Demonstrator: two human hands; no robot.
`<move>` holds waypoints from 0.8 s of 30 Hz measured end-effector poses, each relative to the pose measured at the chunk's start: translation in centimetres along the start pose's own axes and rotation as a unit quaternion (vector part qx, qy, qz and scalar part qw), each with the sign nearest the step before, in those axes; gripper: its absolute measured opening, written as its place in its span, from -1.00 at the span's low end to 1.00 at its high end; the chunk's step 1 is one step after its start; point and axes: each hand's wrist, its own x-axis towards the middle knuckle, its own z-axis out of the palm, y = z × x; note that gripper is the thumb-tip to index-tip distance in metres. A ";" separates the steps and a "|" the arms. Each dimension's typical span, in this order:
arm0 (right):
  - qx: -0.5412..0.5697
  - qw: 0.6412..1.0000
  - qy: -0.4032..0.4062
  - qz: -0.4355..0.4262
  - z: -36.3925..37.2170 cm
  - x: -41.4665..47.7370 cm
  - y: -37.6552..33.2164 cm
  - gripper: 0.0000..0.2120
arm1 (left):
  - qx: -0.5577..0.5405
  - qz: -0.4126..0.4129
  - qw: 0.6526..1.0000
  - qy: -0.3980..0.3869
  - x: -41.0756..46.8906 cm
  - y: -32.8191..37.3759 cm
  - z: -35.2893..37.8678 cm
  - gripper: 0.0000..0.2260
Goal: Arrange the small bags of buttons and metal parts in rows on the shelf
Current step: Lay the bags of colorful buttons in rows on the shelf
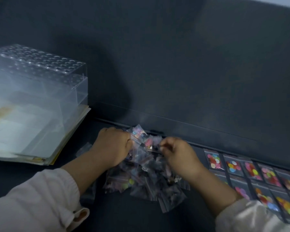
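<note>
Head view, sole entry.

- Item: heap of small bags (pixel 146 180), lying loose on the dark shelf (pixel 127 220), just in front of the back wall (pixel 174 72).
- Item: left hand (pixel 114 148), fingers curling down into the heap's left side and gripping bags there; blur is hiding how many.
- Item: right hand (pixel 179 154), pinching narrowly on the edge of a pinched bag (pixel 151 144) at the top of the heap.
- Item: laid rows (pixel 251 178) of bags showing coloured buttons, lying flat and side by side to the right of the heap, running along the back wall and out of frame.
- Item: clear box (pixel 38 74) sitting on a stack of papers (pixel 45 139), to the left of the heap.

Step in hand, as judged: sorting is underway; one bag is being separated from the heap, with much of the heap not yet placed.

Next move, as judged: freeing the pinched bag from its neighbours, then carrying it rightward to the near end of a row and laying it flat, edge to edge.

Edges and room: the back wall is bounding the rows behind; the papers are closing the left side; bare shelf is lying between the heap and the rows, and in front of the heap between the sleeves.
</note>
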 end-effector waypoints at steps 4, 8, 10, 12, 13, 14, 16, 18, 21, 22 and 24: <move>-0.017 0.995 0.038 0.092 0.1 3.6 0.7 -0.77 | -0.117 -0.060 0.991 0.032 2.9 -0.5 0.2 -0.82; -0.049 0.992 -0.003 0.120 0.6 5.5 0.9 -0.66 | -0.143 -0.129 0.981 -0.038 6.4 -1.1 1.7 -0.79; -0.069 0.989 -0.042 0.123 0.8 6.1 0.9 -0.63 | -0.166 -0.142 0.973 -0.075 7.4 -1.2 2.2 -0.78; -0.082 0.987 -0.073 0.121 0.9 6.4 0.8 -0.67 | -0.212 -0.146 0.963 -0.080 7.7 -1.0 2.3 -0.90; -0.083 0.987 -0.074 0.118 0.9 6.5 0.9 -0.76 | -0.231 -0.148 0.958 -0.079 7.7 -0.8 2.3 -0.89; -0.080 0.988 -0.068 0.115 1.0 6.4 1.0 -0.83 | -0.249 -0.152 0.954 -0.077 7.5 -0.7 2.4 -0.83; -0.073 0.991 -0.056 0.097 1.4 6.3 1.3 -0.78 | -0.299 -0.169 0.936 -0.073 7.2 -0.4 2.5 -0.80; -0.062 0.994 -0.052 0.079 1.5 5.9 1.4 -0.74 | -0.368 -0.185 0.909 -0.060 6.8 -0.2 2.5 -0.80; 0.040 0.995 -0.028 0.089 1.3 5.5 1.3 -0.80 | -0.439 -0.199 0.875 -0.047 6.2 0.1 1.8 -0.80; 0.072 0.992 -0.022 0.098 1.1 5.4 1.3 -0.84 | -0.442 -0.202 0.873 -0.044 6.2 0.0 1.7 -0.80; 0.106 0.988 -0.021 0.110 0.9 5.2 1.1 -0.89 | -0.438 -0.208 0.873 -0.060 6.0 -0.2 1.6 -0.82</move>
